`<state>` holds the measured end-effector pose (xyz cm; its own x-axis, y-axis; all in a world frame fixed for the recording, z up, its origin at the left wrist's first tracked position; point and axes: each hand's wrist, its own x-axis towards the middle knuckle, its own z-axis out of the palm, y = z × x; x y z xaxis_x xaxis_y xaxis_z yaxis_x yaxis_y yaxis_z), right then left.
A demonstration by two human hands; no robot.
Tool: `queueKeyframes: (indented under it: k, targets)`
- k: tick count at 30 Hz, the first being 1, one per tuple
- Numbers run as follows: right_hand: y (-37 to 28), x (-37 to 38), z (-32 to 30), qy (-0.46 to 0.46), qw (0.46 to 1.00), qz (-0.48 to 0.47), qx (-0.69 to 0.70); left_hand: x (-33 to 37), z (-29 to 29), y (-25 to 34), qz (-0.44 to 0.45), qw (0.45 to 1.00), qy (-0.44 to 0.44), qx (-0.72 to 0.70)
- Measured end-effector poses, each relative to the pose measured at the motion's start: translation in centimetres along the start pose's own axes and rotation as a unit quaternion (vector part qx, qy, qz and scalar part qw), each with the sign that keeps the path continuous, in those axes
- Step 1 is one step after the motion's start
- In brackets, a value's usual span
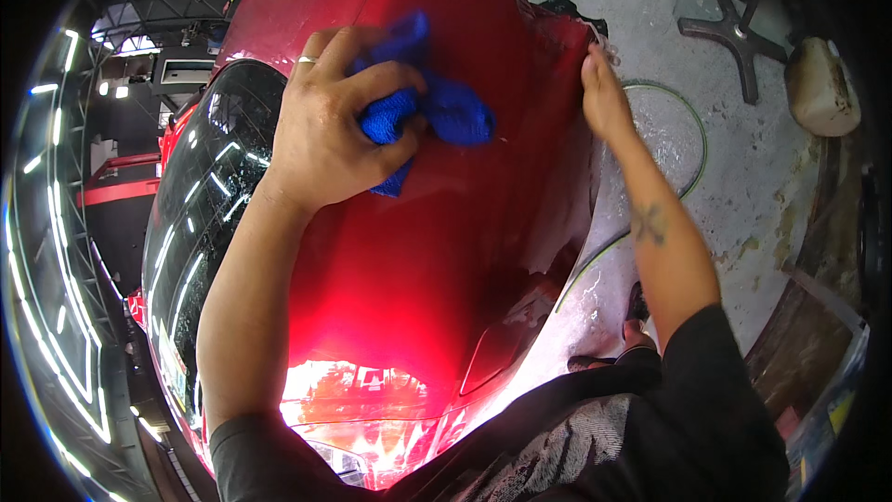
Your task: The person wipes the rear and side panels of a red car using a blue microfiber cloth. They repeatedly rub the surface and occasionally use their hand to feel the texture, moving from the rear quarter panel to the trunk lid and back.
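A crumpled blue cloth [455, 113] is gripped in my left hand [330, 121], its fingers curled around it and a loose end hanging out past the fingertips. Hand and cloth are over the glossy red body panel [437, 242] of a car, beside its dark rear glass [218, 158], which carries water drops. My right hand [606, 98] is at the panel's right edge with its fingers stretched out along it. I see nothing held in that hand; whether its fingertips press on the panel I cannot tell.
A thin green hose [703, 135] loops over the wet grey floor [664, 307] right of the car. Farther right stand a black cross-shaped stand base [741, 33] and a stained whitish plastic jug [822, 88]. A red beam [121, 191] is at the left.
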<state>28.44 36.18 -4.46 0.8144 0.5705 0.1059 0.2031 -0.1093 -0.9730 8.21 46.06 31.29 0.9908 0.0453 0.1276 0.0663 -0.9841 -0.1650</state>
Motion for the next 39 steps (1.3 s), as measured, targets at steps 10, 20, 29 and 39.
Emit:
queueKeyframes:
  k: [10,20,29,39]
  targets:
    - [2.8,3.0,-0.3,-0.012,0.996,-0.075,-0.055,0.2,-0.1,-0.1,0.001,1.000,0.000,-0.006]
    - [1.9,3.7,-1.6,-0.064,0.995,-0.056,-0.059,0.0,-0.2,-0.3,0.006,1.000,-0.006,-0.004]
    - [2.6,3.3,-1.0,-0.043,0.997,-0.066,-0.006,0.1,-0.3,-0.2,-0.002,1.000,-0.011,-0.004]
    - [1.5,3.4,-1.1,-0.043,0.997,-0.024,0.060,0.1,-0.1,-0.3,0.021,1.000,0.018,-0.003]
